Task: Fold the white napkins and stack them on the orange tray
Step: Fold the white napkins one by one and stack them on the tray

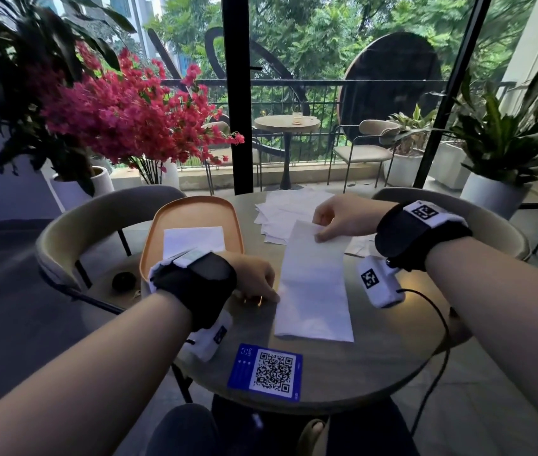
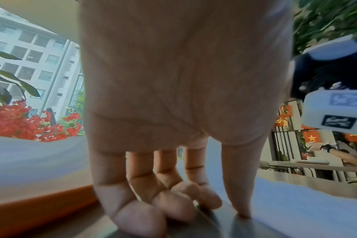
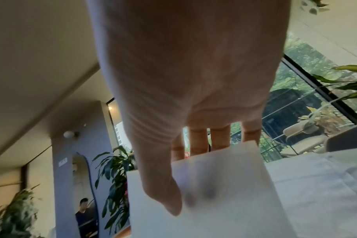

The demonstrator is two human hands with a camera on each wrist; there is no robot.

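A long white napkin [image 1: 313, 291] lies lengthwise at the middle of the round table [image 1: 376, 357]. My right hand [image 1: 320, 230] pinches its far end between thumb and fingers and holds that end lifted; the right wrist view shows my right hand [image 3: 185, 202] with the thumb on top of the napkin [image 3: 224, 201] and the fingers behind it. My left hand [image 1: 271, 297] presses its fingertips down at the napkin's left edge. In the left wrist view my left hand [image 2: 210, 211] rests on the table beside the napkin [image 2: 306, 209]. One folded napkin [image 1: 193, 240] lies on the orange tray [image 1: 195, 200].
A loose pile of unfolded napkins [image 1: 287, 205] lies at the table's far side, behind my right hand. A blue QR card [image 1: 266, 371] sits near the front edge. Chairs [image 1: 73, 232] stand around the table, with potted plants and a glass wall beyond.
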